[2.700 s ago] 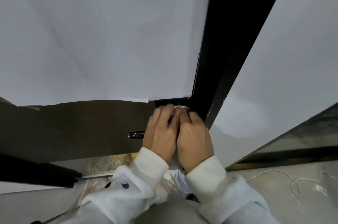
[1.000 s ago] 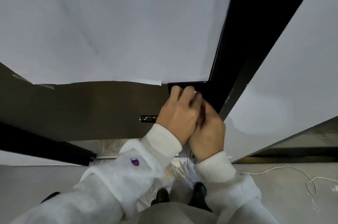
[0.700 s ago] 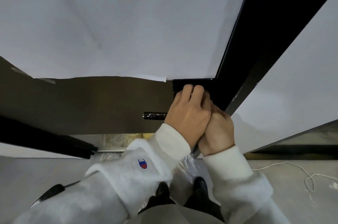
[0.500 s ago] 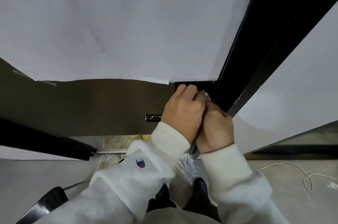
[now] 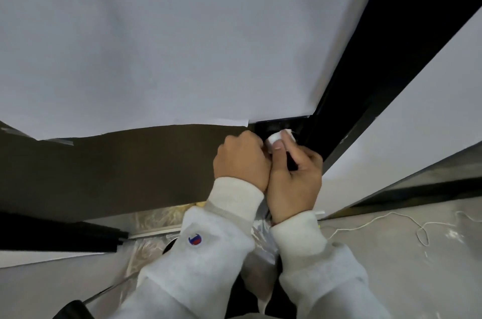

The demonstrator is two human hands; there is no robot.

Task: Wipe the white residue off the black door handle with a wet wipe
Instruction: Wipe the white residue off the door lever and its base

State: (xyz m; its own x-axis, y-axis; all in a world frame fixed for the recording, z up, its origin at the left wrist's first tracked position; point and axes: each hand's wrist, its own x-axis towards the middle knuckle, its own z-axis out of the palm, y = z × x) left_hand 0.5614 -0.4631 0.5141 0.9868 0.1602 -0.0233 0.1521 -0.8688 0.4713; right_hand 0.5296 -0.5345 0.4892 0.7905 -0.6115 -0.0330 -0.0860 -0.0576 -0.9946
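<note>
Two hands meet at the door: right hand point(image 5: 293, 178) pinches wet wipe point(image 5: 275, 138), left hand point(image 5: 241, 159) curled, handle hidden.

right hand point(image 5: 292, 183) pinching wet wipe point(image 5: 276, 138), left hand point(image 5: 241, 159) curled beside, dark door point(image 5: 104, 170)

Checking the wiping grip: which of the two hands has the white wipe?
The right hand: its thumb and fingers pinch the white wipe. The left hand shows only curled knuckles, no wipe.
</note>
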